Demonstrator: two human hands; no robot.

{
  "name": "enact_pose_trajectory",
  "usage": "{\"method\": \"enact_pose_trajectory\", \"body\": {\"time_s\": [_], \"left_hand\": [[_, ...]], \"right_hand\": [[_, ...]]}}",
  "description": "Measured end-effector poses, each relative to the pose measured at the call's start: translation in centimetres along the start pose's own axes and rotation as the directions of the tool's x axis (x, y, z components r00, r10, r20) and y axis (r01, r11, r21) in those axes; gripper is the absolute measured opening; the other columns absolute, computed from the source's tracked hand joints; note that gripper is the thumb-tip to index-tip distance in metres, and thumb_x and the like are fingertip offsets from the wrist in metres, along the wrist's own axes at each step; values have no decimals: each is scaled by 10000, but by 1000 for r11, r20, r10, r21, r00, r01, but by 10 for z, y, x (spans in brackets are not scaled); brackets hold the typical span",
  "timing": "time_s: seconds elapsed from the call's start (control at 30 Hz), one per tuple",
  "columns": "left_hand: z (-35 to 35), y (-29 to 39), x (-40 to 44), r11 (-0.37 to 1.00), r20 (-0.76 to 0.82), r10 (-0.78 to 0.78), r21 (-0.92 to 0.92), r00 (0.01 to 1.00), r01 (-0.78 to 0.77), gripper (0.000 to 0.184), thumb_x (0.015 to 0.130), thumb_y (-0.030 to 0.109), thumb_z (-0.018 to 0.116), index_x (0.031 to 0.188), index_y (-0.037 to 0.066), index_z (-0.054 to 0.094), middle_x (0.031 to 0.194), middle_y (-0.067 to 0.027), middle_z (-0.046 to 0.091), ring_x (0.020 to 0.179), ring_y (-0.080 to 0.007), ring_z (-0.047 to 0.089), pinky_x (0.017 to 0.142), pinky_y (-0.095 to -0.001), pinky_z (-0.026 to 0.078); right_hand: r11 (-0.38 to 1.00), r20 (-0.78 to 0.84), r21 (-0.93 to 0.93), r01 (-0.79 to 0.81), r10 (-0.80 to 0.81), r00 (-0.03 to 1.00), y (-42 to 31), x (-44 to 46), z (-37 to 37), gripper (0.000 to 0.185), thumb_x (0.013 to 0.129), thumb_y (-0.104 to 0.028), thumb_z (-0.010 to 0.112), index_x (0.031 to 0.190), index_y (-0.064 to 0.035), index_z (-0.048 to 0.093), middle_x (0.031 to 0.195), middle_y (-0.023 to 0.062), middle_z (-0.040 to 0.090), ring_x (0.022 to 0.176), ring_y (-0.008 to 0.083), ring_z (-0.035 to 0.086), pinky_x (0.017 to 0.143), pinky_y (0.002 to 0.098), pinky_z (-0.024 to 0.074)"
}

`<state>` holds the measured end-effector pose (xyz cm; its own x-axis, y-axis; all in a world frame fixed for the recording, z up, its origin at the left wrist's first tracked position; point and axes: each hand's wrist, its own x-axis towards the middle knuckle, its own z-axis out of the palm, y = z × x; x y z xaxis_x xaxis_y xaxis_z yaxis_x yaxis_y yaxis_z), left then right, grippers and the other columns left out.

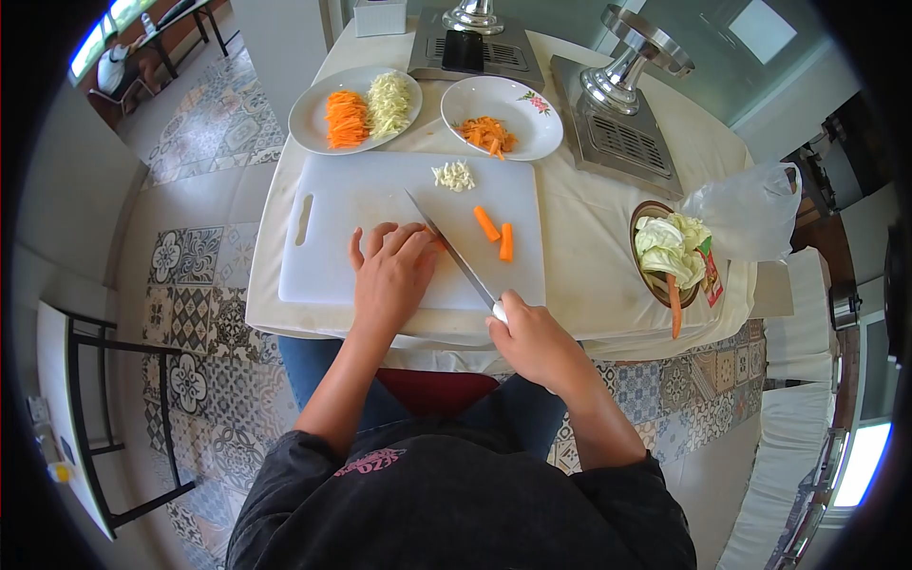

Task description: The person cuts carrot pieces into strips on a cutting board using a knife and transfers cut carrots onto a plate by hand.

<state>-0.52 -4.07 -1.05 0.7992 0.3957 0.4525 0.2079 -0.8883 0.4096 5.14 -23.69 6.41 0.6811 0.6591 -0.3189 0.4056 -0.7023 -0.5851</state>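
Observation:
My right hand (530,344) grips the white handle of a kitchen knife (463,267), its blade slanting up and left across the white cutting board (328,275). My left hand (392,271) lies on the board with bent fingers, pressing a piece of carrot (436,244) beside the blade; most of that piece is hidden under the fingers. Right of the knife lie two carrot sticks, one slanted (486,223) and one upright in view (506,242). A small heap of chopped white pieces, perhaps garlic (453,176), sits near the board's far edge.
Behind the board stand a plate (302,106) of shredded carrot and pale green shreds, and a bowl (518,100) holding orange peelings. Two metal stoves (622,142) are farther back. At right are a basket (635,252) with cabbage and a carrot, and a plastic bag (750,211).

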Motion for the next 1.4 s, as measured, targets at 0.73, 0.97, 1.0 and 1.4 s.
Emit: {"method": "enact_pose_trajectory", "body": {"time_s": [0.73,0.97,1.0,1.4], "left_hand": [[0,0,-1,999,-40,7,-41,999,-9,249,838,154,698,1087,161,692,1146,36,684,1208,-232,537,1138,-541,211],[-1,0,-1,999,-29,30,-36,999,-31,241,832,142,703,1067,185,738,1112,53,714,1219,-232,543,1139,-561,180],[-1,0,-1,999,-27,30,-36,999,-31,242,833,145,705,1069,186,743,1113,53,718,1221,-231,543,1141,-561,176],[3,-2,0,1000,-43,14,-25,999,-15,239,799,146,758,1031,197,779,1083,68,735,1161,-206,587,1148,-548,176]], "right_hand": [[989,-58,-89,114,-120,991,3,9,-1,232,944,-188,534,927,31,456,708,282,635,704,471,640,645,548,497],[984,-14,-114,135,-137,990,6,12,-3,237,953,-187,523,941,43,470,733,280,648,728,463,650,661,544,511],[983,-9,-118,143,-145,989,7,13,-3,237,954,-187,522,945,44,472,739,280,650,732,462,651,663,543,511],[996,169,-7,83,-81,982,13,25,-25,316,988,-257,516,919,40,436,748,280,611,718,477,599,661,493,461]]}}
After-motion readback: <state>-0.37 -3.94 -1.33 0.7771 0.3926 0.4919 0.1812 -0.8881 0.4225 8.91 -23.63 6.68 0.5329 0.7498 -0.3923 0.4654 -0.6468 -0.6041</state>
